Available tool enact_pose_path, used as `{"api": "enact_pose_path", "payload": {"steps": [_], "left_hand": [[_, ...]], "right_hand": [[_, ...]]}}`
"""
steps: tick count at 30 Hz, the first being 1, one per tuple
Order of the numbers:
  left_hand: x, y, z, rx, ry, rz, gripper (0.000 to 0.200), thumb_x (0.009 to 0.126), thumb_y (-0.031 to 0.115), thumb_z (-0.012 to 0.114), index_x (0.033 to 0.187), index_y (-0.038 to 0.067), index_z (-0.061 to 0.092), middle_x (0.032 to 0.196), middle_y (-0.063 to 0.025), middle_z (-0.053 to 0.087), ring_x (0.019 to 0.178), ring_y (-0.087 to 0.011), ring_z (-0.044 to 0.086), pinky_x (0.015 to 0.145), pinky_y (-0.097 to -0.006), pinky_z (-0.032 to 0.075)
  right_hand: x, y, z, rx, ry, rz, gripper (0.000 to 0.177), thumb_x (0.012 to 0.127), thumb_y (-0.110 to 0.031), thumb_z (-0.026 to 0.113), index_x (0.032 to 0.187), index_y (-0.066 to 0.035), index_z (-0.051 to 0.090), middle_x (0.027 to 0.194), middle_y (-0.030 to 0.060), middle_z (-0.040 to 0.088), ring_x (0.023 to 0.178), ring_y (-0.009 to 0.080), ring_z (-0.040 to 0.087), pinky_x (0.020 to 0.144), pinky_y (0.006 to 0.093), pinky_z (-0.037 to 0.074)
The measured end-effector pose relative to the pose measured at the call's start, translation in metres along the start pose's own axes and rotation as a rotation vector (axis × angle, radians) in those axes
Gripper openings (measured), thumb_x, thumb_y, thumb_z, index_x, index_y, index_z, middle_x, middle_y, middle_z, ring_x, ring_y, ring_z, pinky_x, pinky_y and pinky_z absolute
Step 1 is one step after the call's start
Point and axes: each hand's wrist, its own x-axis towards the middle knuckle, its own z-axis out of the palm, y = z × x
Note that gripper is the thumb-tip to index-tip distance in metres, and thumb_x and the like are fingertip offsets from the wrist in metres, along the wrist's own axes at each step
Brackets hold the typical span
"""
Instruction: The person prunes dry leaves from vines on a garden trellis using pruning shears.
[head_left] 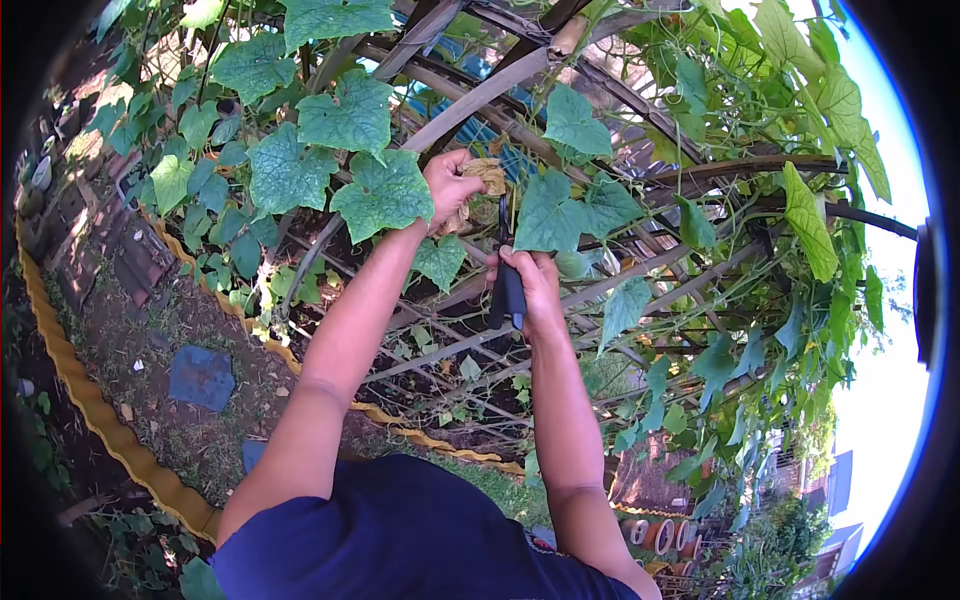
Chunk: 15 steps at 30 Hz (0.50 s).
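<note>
Your left hand [450,188] is raised at the middle of the scene, its thumb and fingers closed on a crumpled, dry brown leaf [488,176]. Part of that leaf shows beyond your fingertips, to the right, and more brown, withered leaf hangs just below, on the near side of your hand. Your right hand [535,285] is nearer to you and a little to the right, its fingers wrapped around a black-handled cutting tool [508,295]. The handle ends jut out on the near side of your grip, while the slim dark blade end points away from you, up beside the dry leaf. You cannot tell from here whether the blades are parted, or whether they touch a stem.

Broad green leaves [382,196] hang just left of your left hand, and another green leaf [550,215] sits right of the blade end. A pale green round fruit [573,264] shows just right of your right hand, partly covered by leaf. Behind all this, a wooden lattice [480,97] carries the vines. On the ground to the left lie a blue-grey slab [201,377] and a wavy yellow edging [100,420]; round pots [665,537] stand at the near right.
</note>
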Motion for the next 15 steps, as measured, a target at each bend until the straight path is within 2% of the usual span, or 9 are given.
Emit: {"api": "enact_pose_path", "payload": {"steps": [5,6,9,12,15], "left_hand": [[-0.002,0.003,0.002,-0.039,0.006,0.006,0.014,0.073,0.0,0.068,0.073,0.005,0.055,0.069,0.0025,0.057,0.062,-0.0049,0.048,0.057,-0.0244,0.039],[-0.003,0.006,0.004,-0.047,0.009,0.004,0.014,0.073,-0.001,0.068,0.073,0.005,0.055,0.069,0.0025,0.056,0.062,-0.0051,0.048,0.057,-0.0243,0.039],[0.001,-0.003,-0.002,0.081,0.008,0.047,0.012,0.073,0.0,0.065,0.073,0.005,0.055,0.067,0.0026,0.055,0.062,-0.006,0.049,0.058,-0.0245,0.039],[-0.004,-0.003,-0.003,0.026,0.072,0.091,0.011,0.074,0.001,0.062,0.073,0.005,0.051,0.069,0.0015,0.054,0.064,-0.0069,0.05,0.058,-0.0248,0.039],[-0.021,0.013,0.003,-0.123,0.189,0.155,0.012,0.076,0.002,0.058,0.074,0.005,0.047,0.071,0.0006,0.052,0.065,-0.0067,0.048,0.058,-0.0246,0.038]], "right_hand": [[0.041,-0.007,0.006,0.056,-0.002,-0.048,0.033,0.086,-0.026,0.072,0.106,-0.003,0.06,0.085,0.0107,0.068,0.068,0.0179,0.065,0.06,0.0314,0.053],[0.041,-0.015,0.01,0.065,0.006,0.016,0.022,0.087,-0.017,0.071,0.102,-0.003,0.063,0.084,0.0058,0.066,0.069,0.0144,0.062,0.058,0.0274,0.05],[0.052,-0.006,0.013,0.032,0.033,-0.127,0.021,0.085,-0.013,0.073,0.101,-0.004,0.063,0.08,0.004,0.063,0.066,0.0131,0.06,0.059,0.0272,0.05],[0.053,0.006,0.01,0.026,-0.02,-0.174,0.025,0.086,-0.013,0.074,0.104,-0.004,0.058,0.079,0.004,0.062,0.064,0.0123,0.059,0.052,0.0233,0.048],[0.029,0.008,0.01,0.128,-0.008,-0.078,0.026,0.086,-0.013,0.074,0.105,-0.004,0.057,0.08,0.0045,0.062,0.065,0.0127,0.06,0.052,0.0237,0.048]]}}
